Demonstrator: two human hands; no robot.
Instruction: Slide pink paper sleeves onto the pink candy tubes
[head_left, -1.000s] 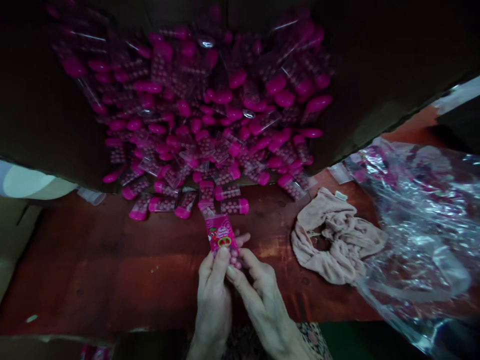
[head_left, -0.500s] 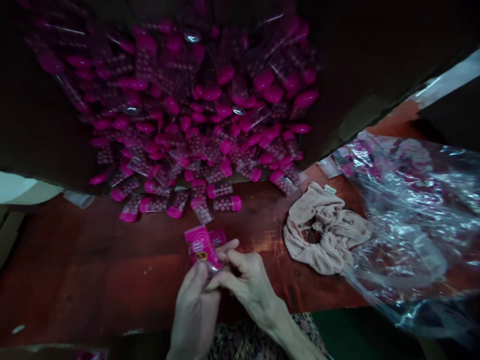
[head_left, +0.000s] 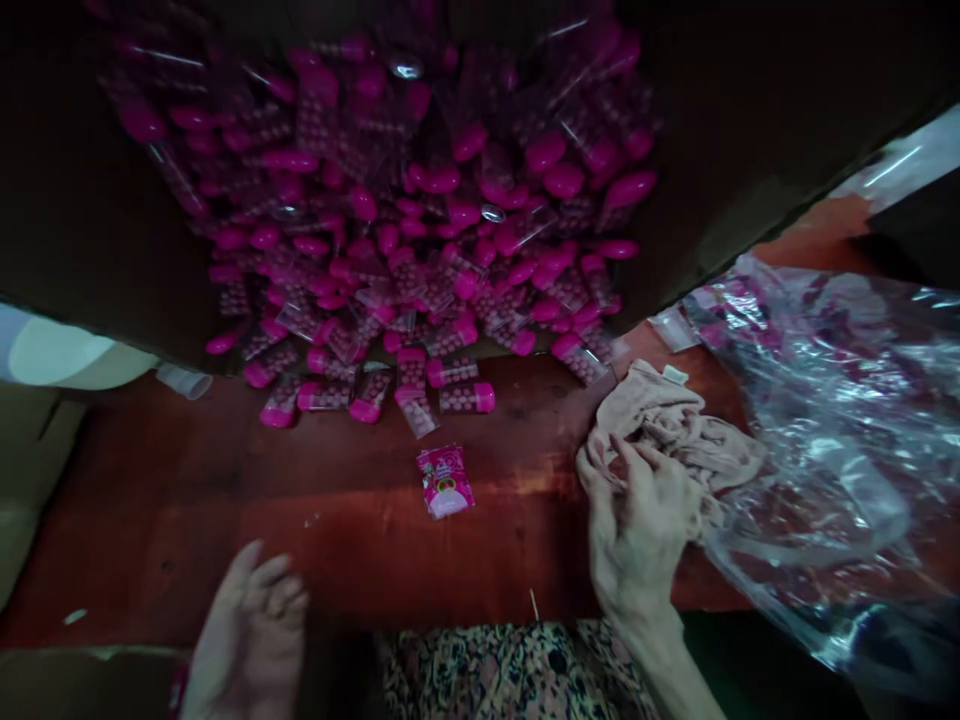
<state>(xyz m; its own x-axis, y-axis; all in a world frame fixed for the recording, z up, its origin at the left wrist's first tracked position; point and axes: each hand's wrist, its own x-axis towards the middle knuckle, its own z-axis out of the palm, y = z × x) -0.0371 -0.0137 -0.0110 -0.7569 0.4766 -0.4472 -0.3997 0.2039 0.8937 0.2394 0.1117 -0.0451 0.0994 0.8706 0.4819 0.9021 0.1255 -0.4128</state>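
My right hand [head_left: 645, 530] rests on a crumpled beige cloth [head_left: 694, 440] at the right, its bent fingers apart and touching the fabric. Low at the left, my left hand [head_left: 251, 630] is over the table's front edge, palm turned up, fingers loosely curled and nothing in them. Between the hands, on the tabletop, lies a small pink printed sachet [head_left: 445, 482]; edges showing around it suggest another under it. Behind it are several small clear tubes [head_left: 466, 397] with pink caps and round pellets inside.
A large dark open box [head_left: 720, 200] lies behind, with a heap of the pink-capped tubes spilling from it. Clear plastic bags [head_left: 832, 450] cover the right side of the reddish wooden table [head_left: 337, 530]. A loose clear tube [head_left: 184, 380] and a pale bowl-like object [head_left: 75, 355] are at the left.
Both hands have let go of the pink sachets, which now lie on the table. My right hand has moved right onto the cloth; my left hand has drawn back left.
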